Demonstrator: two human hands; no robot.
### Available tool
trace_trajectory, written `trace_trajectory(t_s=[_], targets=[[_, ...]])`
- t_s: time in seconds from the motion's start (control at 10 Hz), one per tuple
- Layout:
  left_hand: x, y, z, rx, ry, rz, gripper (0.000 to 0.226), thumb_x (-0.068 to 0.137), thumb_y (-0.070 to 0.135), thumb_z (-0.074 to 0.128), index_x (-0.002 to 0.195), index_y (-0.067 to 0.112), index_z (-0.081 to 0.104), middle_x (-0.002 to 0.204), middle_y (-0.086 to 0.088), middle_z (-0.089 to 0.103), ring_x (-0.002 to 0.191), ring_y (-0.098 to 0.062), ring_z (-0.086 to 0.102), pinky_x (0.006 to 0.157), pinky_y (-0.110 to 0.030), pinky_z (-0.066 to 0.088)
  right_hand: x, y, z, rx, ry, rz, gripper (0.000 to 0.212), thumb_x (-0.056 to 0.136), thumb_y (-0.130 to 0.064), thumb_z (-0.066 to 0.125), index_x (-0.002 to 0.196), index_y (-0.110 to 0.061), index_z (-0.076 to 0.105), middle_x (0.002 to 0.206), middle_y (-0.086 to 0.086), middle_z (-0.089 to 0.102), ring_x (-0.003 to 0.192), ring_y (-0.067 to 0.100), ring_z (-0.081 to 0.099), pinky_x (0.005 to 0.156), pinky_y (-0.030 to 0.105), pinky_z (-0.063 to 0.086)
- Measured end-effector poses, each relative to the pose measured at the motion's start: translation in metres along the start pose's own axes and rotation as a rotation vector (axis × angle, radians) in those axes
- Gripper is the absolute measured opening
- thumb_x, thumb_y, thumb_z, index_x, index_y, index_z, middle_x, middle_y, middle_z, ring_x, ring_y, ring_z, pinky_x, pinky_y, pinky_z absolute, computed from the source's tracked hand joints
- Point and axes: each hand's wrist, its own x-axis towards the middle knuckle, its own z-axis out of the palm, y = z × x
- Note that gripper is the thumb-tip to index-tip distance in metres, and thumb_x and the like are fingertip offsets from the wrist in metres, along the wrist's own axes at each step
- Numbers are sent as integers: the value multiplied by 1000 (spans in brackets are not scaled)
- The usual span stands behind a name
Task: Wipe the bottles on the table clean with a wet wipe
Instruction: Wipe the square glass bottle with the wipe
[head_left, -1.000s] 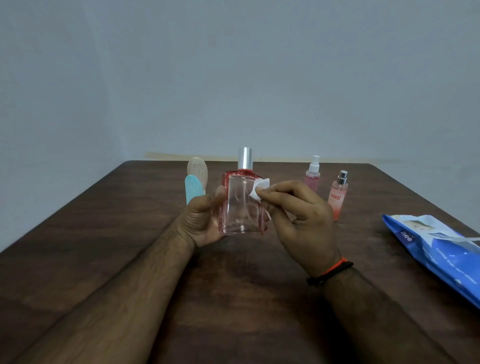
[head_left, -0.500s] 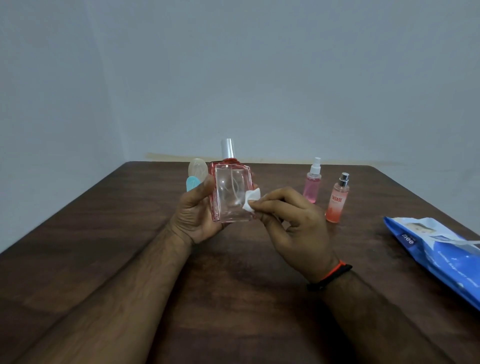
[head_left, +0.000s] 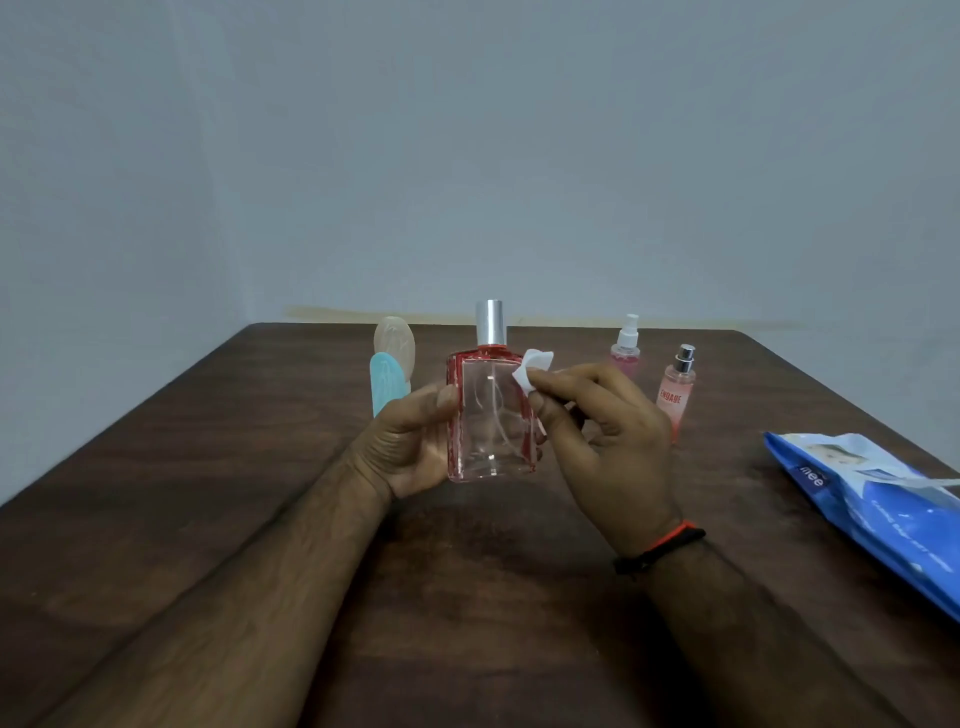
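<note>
Fingers, right hand (head_left: 608, 431): fingers (head_left: 558, 382) pinch a folded wet wipe (head_left: 531, 373) against the upper right shoulder of the square bottle (head_left: 488, 415).
Fingers, left hand (head_left: 410, 441): curled round the bottle's left edge and back, thumb on the front corner, holding it clear of the worktop (head_left: 467, 597).
Change: half a second ago the wipe sat lower, at the right edge of the glass, and the bottle leaned left; now the wipe is up near the shoulder and the bottle stands straighter.
Meaning: judging by this, the wiping stroke runs up the right side, so this bottle is mid-clean, not finished.
Bottle axis: long axis near vertical, silver cap (head_left: 490, 322) pointing up, broad face toward the camera.
Still waiting: pink spray bottle (head_left: 625, 348) and labelled slim bottle (head_left: 677, 395) upright beyond the right hand; teal and pale oval items (head_left: 387, 387) behind the left hand.
Wipes pack (head_left: 872, 499): lies at the right edge, flap lifted.
</note>
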Motion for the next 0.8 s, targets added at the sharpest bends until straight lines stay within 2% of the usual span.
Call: trace_trajectory(t_s=[0.1, 0.2, 0.3, 0.4, 0.5, 0.6, 0.7, 0.8], targets=[[-6, 0, 3, -25, -114, 83, 86, 23, 36, 103, 100, 10, 74, 101, -11, 70, 96, -27, 69, 95, -44, 52, -2, 0, 2, -50, -33, -16, 16, 87, -10, 74, 102, -14, 77, 87, -4, 66, 82, 13, 59, 65, 28, 50], [-6, -1, -2, -123, -193, 142, 66, 42, 29, 101, 101, 11, 79, 107, -12, 75, 103, -29, 72, 82, -45, 59, -4, 1, 2, -69, -80, -8, 12, 85, -17, 73, 96, -15, 77, 83, -6, 64, 79, 12, 56, 65, 25, 46], [-4, 1, -1, -145, -191, 127, 67, 45, 28, 100, 105, 10, 78, 111, -13, 73, 107, -30, 70, 85, -46, 59, -5, 0, 3, -34, -111, 5, 11, 83, -13, 75, 94, -12, 76, 82, -5, 63, 76, 9, 56, 63, 23, 46], [-2, -1, -3, -66, -239, 91, 65, 50, 30, 98, 108, 10, 77, 110, -12, 73, 105, -28, 70, 89, -46, 57, -3, -1, 3, 12, -82, 27, 14, 86, -8, 74, 100, -11, 76, 89, -3, 65, 77, 10, 60, 61, 27, 51], [-2, -4, 1, 109, -279, 26, 68, 52, 35, 97, 112, 12, 74, 108, -11, 72, 103, -26, 69, 90, -44, 56, 0, -1, 0, -4, -7, 26, 18, 90, -7, 71, 107, -10, 74, 93, 0, 65, 79, 10, 61, 64, 27, 53], [-1, -6, 5, 215, -285, -14, 69, 57, 36, 94, 116, 11, 69, 109, -12, 71, 105, -27, 67, 94, -44, 54, 2, -2, -2, -13, 38, 17, 23, 90, -5, 70, 113, -9, 73, 96, 1, 65, 86, 6, 61, 72, 19, 52], [-1, -4, 5, 224, -260, -22, 65, 60, 35, 93, 115, 10, 70, 109, -13, 70, 104, -27, 67, 94, -43, 53, 1, -4, 0, -1, -1, -59, 24, 90, 0, 70, 113, -6, 73, 99, 5, 64, 93, 15, 63, 77, 28, 54], [-1, -7, 4, 251, -254, -42, 71, 62, 33, 92, 120, 4, 64, 115, -18, 66, 110, -33, 62, 102, -50, 47, 0, -5, 2, -13, -62, -135, 28, 88, 6, 68, 113, -5, 73, 101, 7, 63, 95, 26, 62, 79, 38, 53]])
